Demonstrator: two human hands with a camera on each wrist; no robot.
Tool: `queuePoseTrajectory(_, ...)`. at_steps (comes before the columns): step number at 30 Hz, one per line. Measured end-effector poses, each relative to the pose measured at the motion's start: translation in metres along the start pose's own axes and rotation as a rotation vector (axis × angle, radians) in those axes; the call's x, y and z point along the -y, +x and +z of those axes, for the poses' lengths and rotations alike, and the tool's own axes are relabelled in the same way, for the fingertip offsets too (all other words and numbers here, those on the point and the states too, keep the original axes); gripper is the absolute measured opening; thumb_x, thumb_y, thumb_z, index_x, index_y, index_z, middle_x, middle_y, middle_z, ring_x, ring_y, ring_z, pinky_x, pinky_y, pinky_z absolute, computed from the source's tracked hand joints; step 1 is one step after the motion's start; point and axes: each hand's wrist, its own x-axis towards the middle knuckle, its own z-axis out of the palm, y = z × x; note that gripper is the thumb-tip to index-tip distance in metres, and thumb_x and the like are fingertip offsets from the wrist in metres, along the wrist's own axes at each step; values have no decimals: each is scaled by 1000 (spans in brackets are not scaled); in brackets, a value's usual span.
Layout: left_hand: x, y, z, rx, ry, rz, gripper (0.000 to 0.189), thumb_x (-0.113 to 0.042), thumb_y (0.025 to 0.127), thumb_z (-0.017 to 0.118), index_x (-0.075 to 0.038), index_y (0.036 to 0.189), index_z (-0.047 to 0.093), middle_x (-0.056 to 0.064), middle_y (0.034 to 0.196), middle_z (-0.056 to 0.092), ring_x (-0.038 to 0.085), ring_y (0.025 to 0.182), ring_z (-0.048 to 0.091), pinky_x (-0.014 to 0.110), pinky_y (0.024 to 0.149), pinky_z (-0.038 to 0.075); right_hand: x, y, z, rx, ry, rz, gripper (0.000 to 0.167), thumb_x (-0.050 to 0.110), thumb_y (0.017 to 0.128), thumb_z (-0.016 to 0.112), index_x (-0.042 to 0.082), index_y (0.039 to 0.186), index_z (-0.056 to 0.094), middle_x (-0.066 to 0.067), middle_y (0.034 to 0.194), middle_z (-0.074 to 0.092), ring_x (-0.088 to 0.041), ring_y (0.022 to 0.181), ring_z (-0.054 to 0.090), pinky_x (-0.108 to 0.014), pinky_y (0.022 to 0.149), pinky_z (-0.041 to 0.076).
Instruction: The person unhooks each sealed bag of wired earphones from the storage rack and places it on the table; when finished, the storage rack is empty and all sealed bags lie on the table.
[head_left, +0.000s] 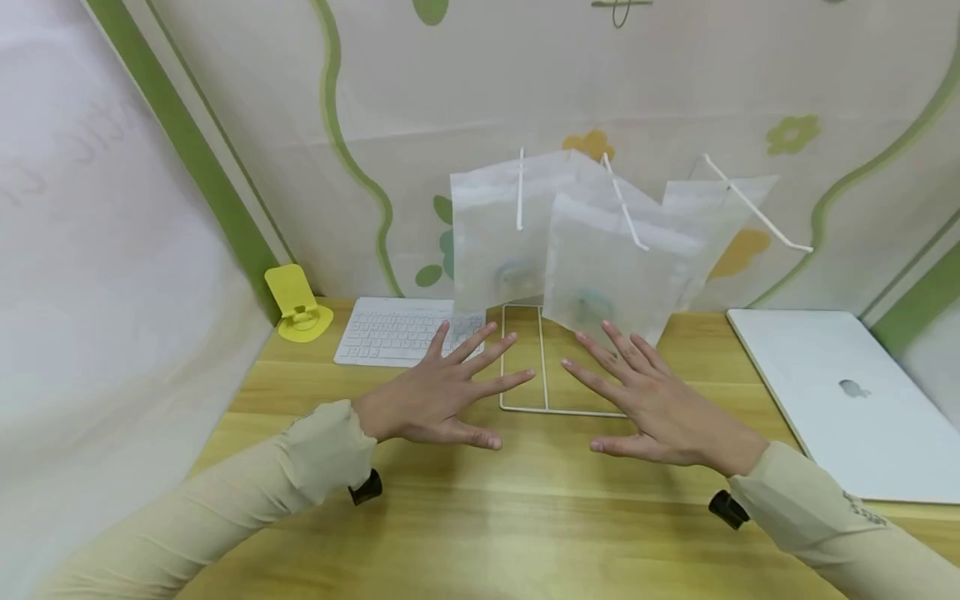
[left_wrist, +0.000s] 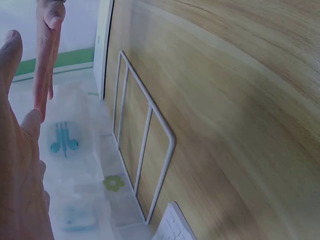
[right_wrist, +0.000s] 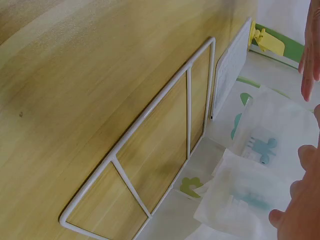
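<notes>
My left hand [head_left: 435,396] is held over the wooden table with its fingers spread, back of the hand up, holding nothing. My right hand [head_left: 656,404] mirrors it on the other side, fingers also spread. Beyond the fingertips stands a white wire rack, its base frame [head_left: 543,367] lying between the hands. Frosted zip bags hang from its long hooks: a left bag [head_left: 483,242], a middle bag [head_left: 622,258] in front, and a right bag [head_left: 723,212]. Through one bag in the left wrist view, blue earphones [left_wrist: 64,140] show; the other contents are blurred.
A white keyboard [head_left: 382,333] lies at the back left, partly behind a bag. Left of it stands a yellow phone stand [head_left: 292,292]. A closed silver laptop [head_left: 840,408] occupies the right side. A patterned cloth [head_left: 525,83] hangs behind the table.
</notes>
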Motion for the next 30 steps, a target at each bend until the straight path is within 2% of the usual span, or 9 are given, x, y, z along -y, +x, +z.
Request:
queuePoseTrajectory(7, 0, 1, 3, -2, -1, 0, 83, -73, 87, 44, -45, 152, 2, -3, 163, -14, 26, 150, -14, 76, 109, -4, 1, -3, -1, -8, 4, 3, 93, 60, 81, 65, 26, 155, 20, -6, 165, 2, -40, 150, 2, -59, 120, 5)
queuePoseTrajectory(15, 2, 0, 5, -47, 20, 6, 84, -70, 86, 49, -43, 153, 5, -1, 163, -12, 25, 150, -14, 75, 110, -3, 3, -5, -2, -10, 2, 10, 92, 61, 82, 63, 27, 155, 20, -6, 165, 2, -38, 150, 1, -61, 119, 7)
queuePoseTrajectory(23, 5, 3, 4, -50, 32, -10, 83, -76, 85, 43, -45, 152, 6, -1, 164, -11, 26, 150, -14, 76, 110, 4, 10, -8, 0, -4, 20, 5, 91, 59, 86, 60, 20, 156, 15, -6, 165, 3, -35, 151, -2, -62, 118, 12)
queuePoseTrajectory(26, 8, 7, 2, -98, -31, -26, 83, -72, 86, 49, -43, 153, 10, 1, 164, -6, 28, 151, -9, 75, 110, 13, 10, -11, 2, 8, 64, 11, 94, 56, 85, 63, 18, 156, 14, -5, 165, 4, -34, 151, 3, -63, 115, 20)
queuePoseTrajectory(30, 15, 19, 5, -213, -238, -31, 86, -57, 85, 65, -34, 154, 19, 8, 163, 9, 33, 151, 7, 69, 109, 27, 1, -20, 8, 57, 170, 41, 97, 54, 83, 69, 20, 156, 15, -4, 164, 10, -35, 149, 13, -64, 111, 29)
